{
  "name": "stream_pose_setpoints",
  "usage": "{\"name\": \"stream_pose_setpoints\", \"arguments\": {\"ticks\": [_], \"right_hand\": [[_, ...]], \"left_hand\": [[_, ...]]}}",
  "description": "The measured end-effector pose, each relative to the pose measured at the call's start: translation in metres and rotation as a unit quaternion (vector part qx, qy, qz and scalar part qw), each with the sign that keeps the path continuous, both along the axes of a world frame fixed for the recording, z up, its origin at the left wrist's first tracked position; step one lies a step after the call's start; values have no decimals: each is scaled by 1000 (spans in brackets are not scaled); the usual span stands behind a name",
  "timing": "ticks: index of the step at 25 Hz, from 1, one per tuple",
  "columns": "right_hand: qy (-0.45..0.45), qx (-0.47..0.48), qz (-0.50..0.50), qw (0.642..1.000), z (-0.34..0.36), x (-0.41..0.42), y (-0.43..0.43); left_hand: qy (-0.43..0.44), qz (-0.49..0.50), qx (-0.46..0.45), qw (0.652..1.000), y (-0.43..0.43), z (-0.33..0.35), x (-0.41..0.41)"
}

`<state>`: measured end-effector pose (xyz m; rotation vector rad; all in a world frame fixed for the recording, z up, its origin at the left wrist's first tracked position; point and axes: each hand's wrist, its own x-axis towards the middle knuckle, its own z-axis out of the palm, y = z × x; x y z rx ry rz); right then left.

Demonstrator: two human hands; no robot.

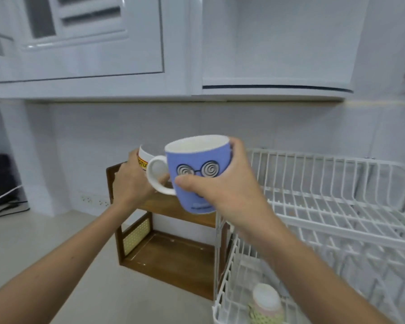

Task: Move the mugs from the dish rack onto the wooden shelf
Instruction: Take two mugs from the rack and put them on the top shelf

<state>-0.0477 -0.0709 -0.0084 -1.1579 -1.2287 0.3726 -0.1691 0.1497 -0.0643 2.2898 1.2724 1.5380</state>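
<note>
My right hand [222, 190] grips a blue mug [197, 174] with spiral glasses printed on it and a white handle pointing left, held upright above the wooden shelf [173, 258]. My left hand [132, 181] holds a white mug [143, 160] with a red and yellow label over the shelf's top level, mostly hidden behind the hand and the blue mug. A pale mug [265, 305] lies upside down in the lower tier of the white dish rack [337, 206].
The two-level wooden shelf stands on a light counter [45, 242] against the wall, touching the rack's left side. White cabinets [91, 54] hang overhead. Dark items [2, 199] lie at the far left. A wall socket strip [94, 200] sits behind the shelf.
</note>
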Motion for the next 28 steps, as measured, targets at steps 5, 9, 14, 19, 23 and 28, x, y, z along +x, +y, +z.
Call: {"name": "stream_pose_setpoints", "arguments": {"ticks": [5, 9, 14, 19, 23, 28], "right_hand": [[145, -16, -57, 988, -35, -50, 84], [180, -21, -175, 968, -60, -47, 158], [138, -48, -277, 950, -99, -18, 232], [69, -99, -328, 937, -126, 3, 273], [59, -118, -328, 936, -139, 10, 290], [51, -111, -305, 945, -149, 16, 301]], "left_hand": [[-4, 2, -132, 991, 58, -30, -14], [-19, 31, -180, 983, 93, -48, -14], [-13, 23, -210, 977, 131, -59, -7], [-4, 12, -221, 975, 156, -70, 0], [-28, -2, -233, 972, 166, -76, 8], [-49, -15, -228, 972, 176, -85, 13]]}}
